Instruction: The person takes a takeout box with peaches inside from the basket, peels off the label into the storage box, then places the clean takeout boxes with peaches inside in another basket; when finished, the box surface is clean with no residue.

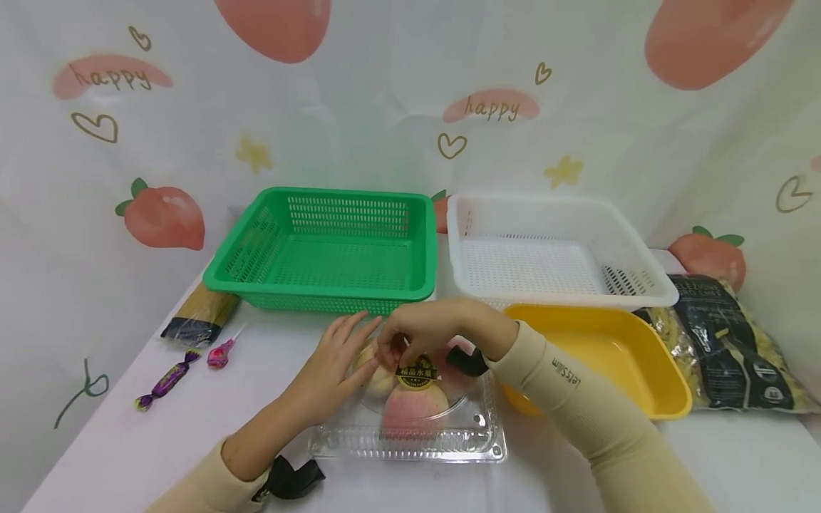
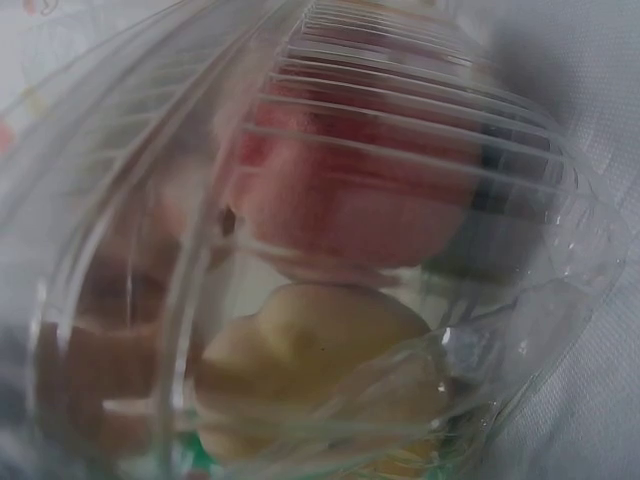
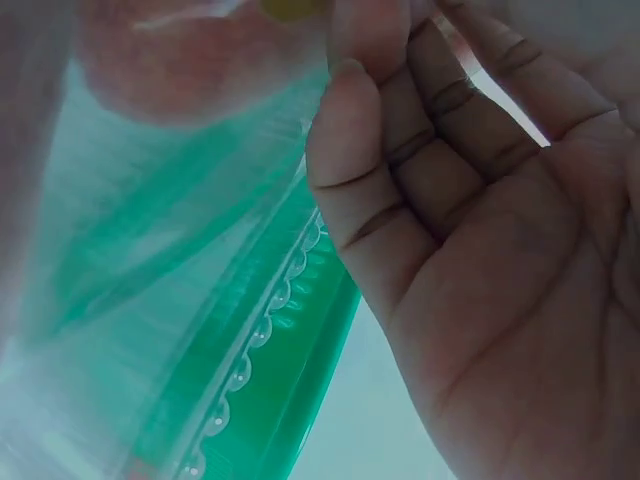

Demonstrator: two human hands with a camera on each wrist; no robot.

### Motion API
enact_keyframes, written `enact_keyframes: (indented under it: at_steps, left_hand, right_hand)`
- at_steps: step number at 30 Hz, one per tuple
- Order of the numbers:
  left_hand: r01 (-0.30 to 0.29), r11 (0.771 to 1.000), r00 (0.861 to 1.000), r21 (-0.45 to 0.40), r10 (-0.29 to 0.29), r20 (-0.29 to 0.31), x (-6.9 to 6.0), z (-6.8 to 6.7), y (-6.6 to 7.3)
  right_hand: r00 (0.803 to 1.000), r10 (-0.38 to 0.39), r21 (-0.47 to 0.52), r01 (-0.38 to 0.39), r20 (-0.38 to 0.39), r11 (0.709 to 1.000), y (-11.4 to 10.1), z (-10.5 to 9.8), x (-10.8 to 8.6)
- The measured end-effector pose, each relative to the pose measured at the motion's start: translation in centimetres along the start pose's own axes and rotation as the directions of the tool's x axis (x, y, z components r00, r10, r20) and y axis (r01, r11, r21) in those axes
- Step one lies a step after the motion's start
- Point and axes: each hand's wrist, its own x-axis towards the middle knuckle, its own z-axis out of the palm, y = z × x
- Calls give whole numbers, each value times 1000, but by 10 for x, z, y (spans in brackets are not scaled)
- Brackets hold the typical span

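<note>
Indoor work corner, room type indeterminable: white backdrop sheet (image 1: 372, 78) printed with pink-red peaches (image 1: 164, 217) and "happy" lettering (image 1: 490, 107); flat white tabletop (image 1: 256, 385).

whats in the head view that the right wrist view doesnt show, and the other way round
Only the head view: the yellow basin, the bag at far right, the purple-wrapped candy and the pink lollipop.
Only the right wrist view: the creased palm of the right hand; the head view shows that hand's back.
Both: the right hand itself, the clear plastic container, pink fruit inside it, and the green basket.
</note>
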Motion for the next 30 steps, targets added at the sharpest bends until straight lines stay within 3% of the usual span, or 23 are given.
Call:
enact_keyframes:
  at_steps: [11,19,30]
  left_hand:
    - [-2,1000,1000,9,2,-26,-4,0,-1]
    - [-11,1000,1000,2,11,-27,-4,0,-1]
    - [-19,999,1000,-29,19,-12,0,1,0]
  right_hand:
    - [1000,26,-13,-26,-3,1000,0,2,7]
    - [999,-54,-48,54,-1,997,0,-2,1]
    - [996,-84,-20,85,4,996,5,-5,-8]
